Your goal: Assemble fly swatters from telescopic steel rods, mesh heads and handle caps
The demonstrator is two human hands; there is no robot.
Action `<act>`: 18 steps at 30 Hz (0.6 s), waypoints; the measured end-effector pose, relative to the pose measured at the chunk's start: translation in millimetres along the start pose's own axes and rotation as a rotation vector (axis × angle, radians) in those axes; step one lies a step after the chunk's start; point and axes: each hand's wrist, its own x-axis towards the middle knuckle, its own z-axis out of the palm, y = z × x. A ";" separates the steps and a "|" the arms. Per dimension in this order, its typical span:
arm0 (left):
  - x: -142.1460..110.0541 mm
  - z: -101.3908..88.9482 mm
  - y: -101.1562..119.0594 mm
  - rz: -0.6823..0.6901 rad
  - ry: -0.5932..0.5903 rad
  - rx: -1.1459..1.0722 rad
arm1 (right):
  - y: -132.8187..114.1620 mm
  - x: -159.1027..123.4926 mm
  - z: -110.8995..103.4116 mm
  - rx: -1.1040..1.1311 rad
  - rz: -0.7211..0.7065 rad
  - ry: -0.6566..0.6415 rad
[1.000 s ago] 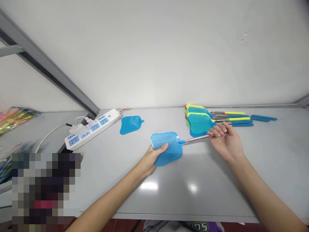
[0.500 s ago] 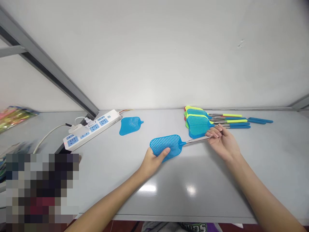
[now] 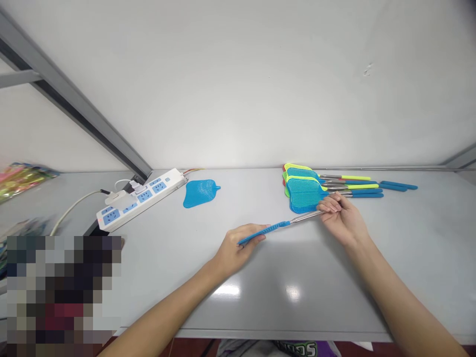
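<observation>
My left hand is closed on a blue fly swatter head, which is turned edge-on so only its thin side shows. From its neck runs a metal rod, pinched at the other end between the fingers of my right hand. Whether a grip sits on that end cannot be seen. Just behind my right hand lies a pile of fly swatters with blue, yellow-green and red heads, metal rods and coloured grips. A loose blue swatter head rests flat on the table, left of centre.
A white power strip with plugs and a cable lies at the left. Loose blue grips are right of the pile. Thin metal rods lie along the wall. A metal frame post rises at the left, near colourful plastic packages.
My left hand has rolled the swatter head from face-up to edge-on about its rod. My right hand keeps its hold on the rod, nearly in place.
</observation>
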 end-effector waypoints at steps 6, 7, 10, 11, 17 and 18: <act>-1.0 3.9 -0.2 -0.183 0.163 -0.228 | -1.4 4.5 3.5 -0.127 -0.021 0.041; -0.6 3.7 0.4 -0.190 0.175 -0.263 | -4.8 5.9 3.7 -0.176 -0.040 0.064; 1.3 1.4 2.0 -0.227 0.193 -0.353 | -26.0 10.7 -1.6 -0.315 -0.138 0.131; 2.0 0.5 1.8 -0.244 0.199 -0.377 | -36.7 12.3 -6.2 -0.364 -0.186 0.155; 4.5 -0.3 -6.7 -0.329 0.247 -0.510 | -110.3 20.0 -60.3 -0.556 -0.647 0.425; 4.6 0.3 -8.0 -0.340 0.247 -0.530 | -119.6 21.5 -70.3 -0.585 -0.682 0.508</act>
